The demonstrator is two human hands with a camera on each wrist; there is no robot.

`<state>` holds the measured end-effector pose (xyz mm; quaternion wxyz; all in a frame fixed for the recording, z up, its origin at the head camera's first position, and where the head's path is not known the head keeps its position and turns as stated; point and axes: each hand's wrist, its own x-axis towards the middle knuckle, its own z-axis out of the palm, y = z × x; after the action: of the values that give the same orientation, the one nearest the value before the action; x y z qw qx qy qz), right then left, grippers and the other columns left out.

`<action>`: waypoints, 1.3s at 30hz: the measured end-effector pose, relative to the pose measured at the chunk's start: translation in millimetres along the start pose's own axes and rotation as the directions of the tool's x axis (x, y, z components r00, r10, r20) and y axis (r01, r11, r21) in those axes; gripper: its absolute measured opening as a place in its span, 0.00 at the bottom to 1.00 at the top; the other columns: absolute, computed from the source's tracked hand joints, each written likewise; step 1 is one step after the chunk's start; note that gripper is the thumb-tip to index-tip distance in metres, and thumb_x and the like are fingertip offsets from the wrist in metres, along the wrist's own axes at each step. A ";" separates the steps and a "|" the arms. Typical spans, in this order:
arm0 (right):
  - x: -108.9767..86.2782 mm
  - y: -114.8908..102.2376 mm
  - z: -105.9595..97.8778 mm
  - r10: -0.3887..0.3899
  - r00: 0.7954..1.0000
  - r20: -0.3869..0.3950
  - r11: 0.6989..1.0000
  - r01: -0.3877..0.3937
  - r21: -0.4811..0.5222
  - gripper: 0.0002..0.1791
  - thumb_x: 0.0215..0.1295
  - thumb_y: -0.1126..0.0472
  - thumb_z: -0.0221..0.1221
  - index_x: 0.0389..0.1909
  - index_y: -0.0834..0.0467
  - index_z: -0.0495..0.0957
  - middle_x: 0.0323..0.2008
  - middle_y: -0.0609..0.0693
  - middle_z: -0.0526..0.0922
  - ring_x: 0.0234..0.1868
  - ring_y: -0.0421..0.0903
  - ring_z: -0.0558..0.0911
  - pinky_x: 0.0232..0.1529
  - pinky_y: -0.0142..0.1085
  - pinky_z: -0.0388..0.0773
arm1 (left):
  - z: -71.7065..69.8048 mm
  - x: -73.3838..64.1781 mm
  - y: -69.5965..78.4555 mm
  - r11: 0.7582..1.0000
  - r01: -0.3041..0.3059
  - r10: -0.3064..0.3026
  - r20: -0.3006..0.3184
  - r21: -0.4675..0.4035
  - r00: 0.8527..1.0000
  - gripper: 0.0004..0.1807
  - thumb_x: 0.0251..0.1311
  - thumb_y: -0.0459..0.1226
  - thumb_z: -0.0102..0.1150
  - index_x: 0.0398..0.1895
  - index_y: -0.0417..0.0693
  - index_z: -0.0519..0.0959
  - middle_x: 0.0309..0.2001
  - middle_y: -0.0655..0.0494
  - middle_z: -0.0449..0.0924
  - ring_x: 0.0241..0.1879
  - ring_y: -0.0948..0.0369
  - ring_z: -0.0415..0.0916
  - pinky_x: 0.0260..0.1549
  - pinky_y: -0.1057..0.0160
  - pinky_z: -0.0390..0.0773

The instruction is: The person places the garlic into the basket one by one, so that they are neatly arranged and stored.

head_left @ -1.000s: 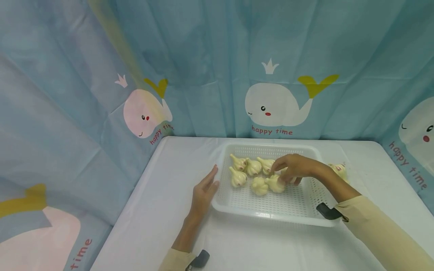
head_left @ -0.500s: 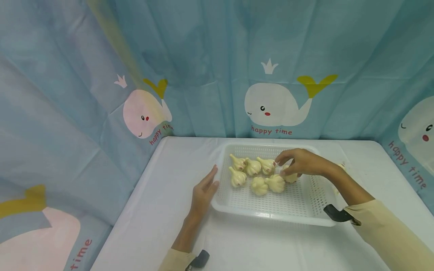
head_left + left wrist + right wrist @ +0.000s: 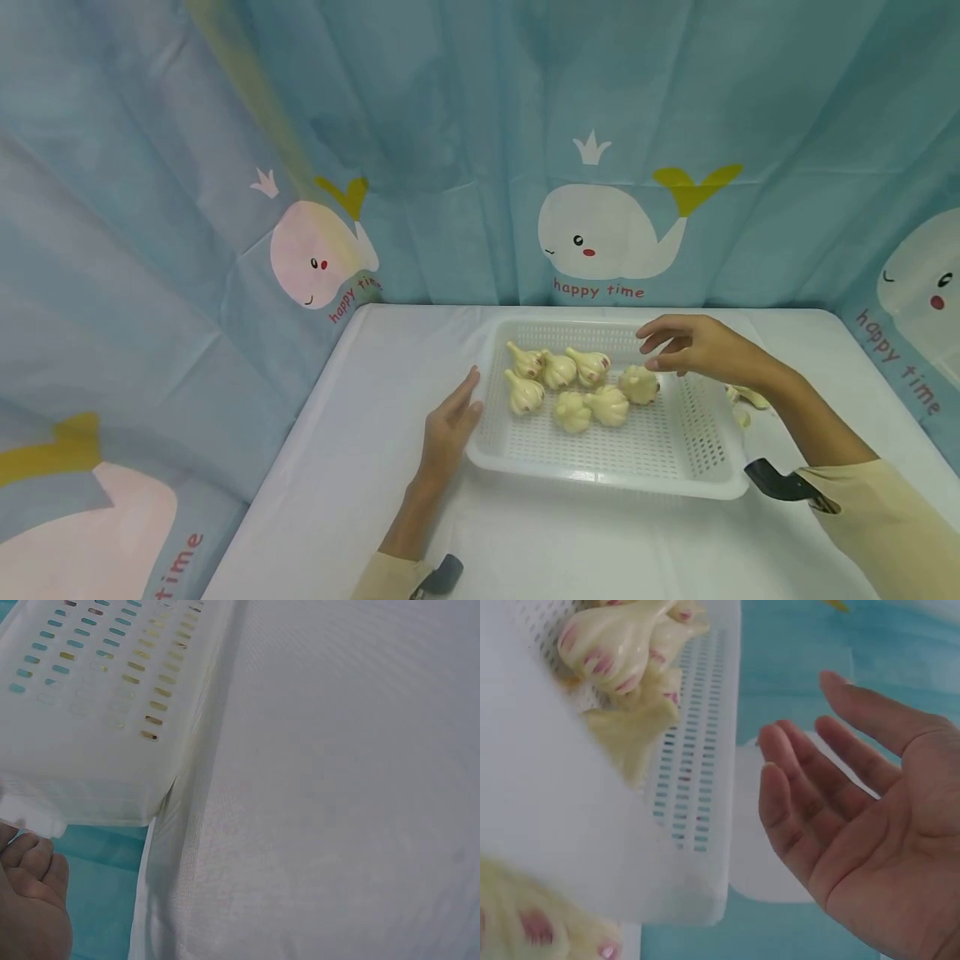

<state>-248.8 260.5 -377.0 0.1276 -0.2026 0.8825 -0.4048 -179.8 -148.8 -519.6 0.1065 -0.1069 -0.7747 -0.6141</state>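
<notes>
In the head view, a white perforated plastic basket (image 3: 600, 477) stands on the table with several garlic bulbs (image 3: 588, 367) in it. My left hand (image 3: 447, 429) lies against the basket's left rim, fingers fairly straight. The left wrist view shows its fingers (image 3: 36, 859) at the basket edge. My right hand (image 3: 712, 350) hovers over the basket's back right corner, fingers relaxed and apart, holding nothing. Nearest to it is the rightmost garlic bulb (image 3: 639, 385). The right wrist view shows the bare palm (image 3: 877, 832) beside the basket.
More garlic (image 3: 750, 397) lies right of the basket, partly behind my right forearm. A white cloth (image 3: 360, 400) covers the table. A blue curtain (image 3: 465, 242) with whale prints hangs along the back and left side.
My right hand has lifted off the rightmost garlic bulb and moved right and toward the back. That bulb now shows fully in the basket. The left hand stays in place.
</notes>
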 end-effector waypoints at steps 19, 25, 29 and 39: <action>-49.1 45.6 -25.3 0.012 0.957 -0.290 1.000 -0.006 0.023 0.25 0.73 0.56 0.67 0.67 0.57 0.77 0.51 0.45 0.86 0.48 0.32 0.85 0.42 0.30 0.88 | -1.1 0.2 -2.3 1.000 -0.025 0.025 -0.003 -0.001 1.000 0.27 0.79 0.39 0.55 0.78 0.51 0.70 0.79 0.61 0.67 0.80 0.59 0.61 0.77 0.68 0.61; -57.0 68.9 -29.1 0.013 0.937 -0.350 1.000 -0.004 0.025 0.25 0.74 0.58 0.66 0.66 0.63 0.76 0.47 0.31 0.85 0.47 0.27 0.85 0.39 0.28 0.88 | -1.3 -0.2 -1.4 1.000 -0.011 0.011 -0.007 0.005 1.000 0.27 0.79 0.40 0.55 0.78 0.52 0.70 0.79 0.61 0.67 0.80 0.60 0.61 0.77 0.68 0.61; -59.8 85.8 -30.5 0.013 0.927 -0.376 1.000 -0.002 0.029 0.24 0.76 0.59 0.64 0.66 0.67 0.74 0.47 0.27 0.84 0.45 0.23 0.83 0.40 0.23 0.86 | -1.4 -0.3 -0.6 1.000 -0.008 0.008 -0.008 0.012 1.000 0.27 0.79 0.40 0.55 0.78 0.52 0.70 0.79 0.62 0.66 0.80 0.60 0.61 0.77 0.67 0.61; -63.0 114.3 -33.4 0.129 0.910 -0.394 0.990 -0.144 -0.010 0.30 0.75 0.50 0.66 0.68 0.63 0.74 0.51 0.30 0.79 0.52 0.26 0.75 0.57 0.44 0.83 | -0.6 -0.2 1.1 1.000 0.002 -0.002 -0.001 -0.009 1.000 0.27 0.79 0.39 0.56 0.78 0.52 0.70 0.79 0.63 0.67 0.79 0.62 0.62 0.78 0.67 0.62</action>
<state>-235.1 379.1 -439.3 -0.0276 -0.0579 0.9098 -0.4101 -179.2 -149.1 -518.5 0.1057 -0.1066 -0.7719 -0.6178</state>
